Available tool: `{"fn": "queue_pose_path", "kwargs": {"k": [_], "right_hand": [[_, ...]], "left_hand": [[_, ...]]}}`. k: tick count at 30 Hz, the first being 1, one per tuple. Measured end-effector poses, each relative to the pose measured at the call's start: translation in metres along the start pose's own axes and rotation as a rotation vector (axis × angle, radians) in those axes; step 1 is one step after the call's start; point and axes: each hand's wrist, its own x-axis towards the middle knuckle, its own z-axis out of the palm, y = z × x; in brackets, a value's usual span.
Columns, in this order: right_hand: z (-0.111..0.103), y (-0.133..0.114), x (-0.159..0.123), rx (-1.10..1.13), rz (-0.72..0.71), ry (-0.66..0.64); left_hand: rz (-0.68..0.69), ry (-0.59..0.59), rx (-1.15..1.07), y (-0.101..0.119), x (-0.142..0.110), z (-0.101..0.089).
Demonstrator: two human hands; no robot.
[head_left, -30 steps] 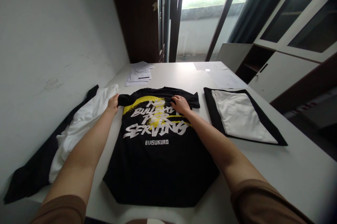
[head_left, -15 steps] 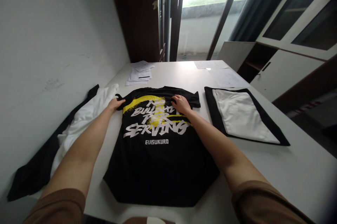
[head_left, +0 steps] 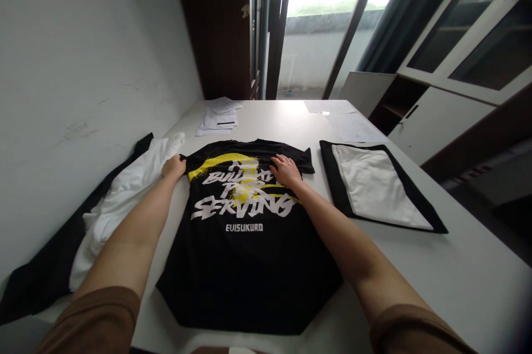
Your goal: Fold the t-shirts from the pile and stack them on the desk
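Observation:
A black T-shirt [head_left: 249, 276] with white lettering and yellow paint-like marks lies spread on the white table [head_left: 415, 276], its collar end away from me. My left hand [head_left: 173, 167] is closed on the edge of its left sleeve. Near the right shoulder, my right hand [head_left: 286, 170] rests on the cloth with fingers stretched out and lying flat. White garments [head_left: 124, 193] and a black garment [head_left: 45, 276] lie beside my left forearm.
To the right, a folded white garment [head_left: 374, 182] lies on a folded black garment [head_left: 332, 171]. Paper sheets [head_left: 218, 116] are stacked at the table's far left, with more sheets [head_left: 349, 121] at the far right. A wall [head_left: 83, 66] borders the left side.
My left hand moved in to the left sleeve's lower edge, then back outward, drawing the sleeve out to the left. The right hand stays on the shirt. The view shifts slightly.

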Motion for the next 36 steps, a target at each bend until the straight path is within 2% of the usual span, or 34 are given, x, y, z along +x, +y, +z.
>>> {"fn": "queue_pose_path", "kwargs": {"k": [3, 5, 8, 10, 12, 14, 18, 22, 30, 33, 36], "right_hand": [[-0.003, -0.005, -0.001, -0.03, 0.009, -0.001], [-0.006, -0.008, 0.002, -0.057, 0.012, -0.008], [-0.013, -0.011, 0.014, -0.084, 0.028, -0.004], [-0.015, -0.009, 0.026, -0.086, 0.024, 0.03], [-0.014, -0.003, 0.04, -0.07, 0.018, 0.032], [-0.009, 0.006, 0.052, -0.052, 0.029, -0.019], [0.004, 0.027, 0.072, -0.044, 0.076, -0.131], [0.012, 0.047, 0.086, -0.032, 0.117, -0.167], [0.017, 0.076, 0.112, -0.06, 0.159, -0.155], [0.012, 0.072, 0.113, -0.074, 0.151, -0.09], [-0.001, 0.058, 0.102, -0.076, 0.109, 0.022]], "left_hand": [[0.138, 0.171, 0.12, 0.012, -0.013, -0.002], [0.296, 0.187, 0.145, 0.027, -0.018, 0.0], [0.538, 0.031, 0.149, 0.057, -0.02, 0.014], [0.639, -0.109, 0.16, 0.076, -0.019, 0.029], [0.653, -0.224, 0.184, 0.091, -0.017, 0.046], [0.6, -0.287, 0.219, 0.101, -0.015, 0.063], [0.545, -0.339, 0.257, 0.108, -0.004, 0.085], [0.56, -0.349, 0.242, 0.114, 0.009, 0.097], [0.614, -0.265, 0.128, 0.126, 0.033, 0.109], [0.646, -0.166, 0.027, 0.128, 0.036, 0.104], [0.714, -0.026, -0.052, 0.127, 0.024, 0.091]]}}
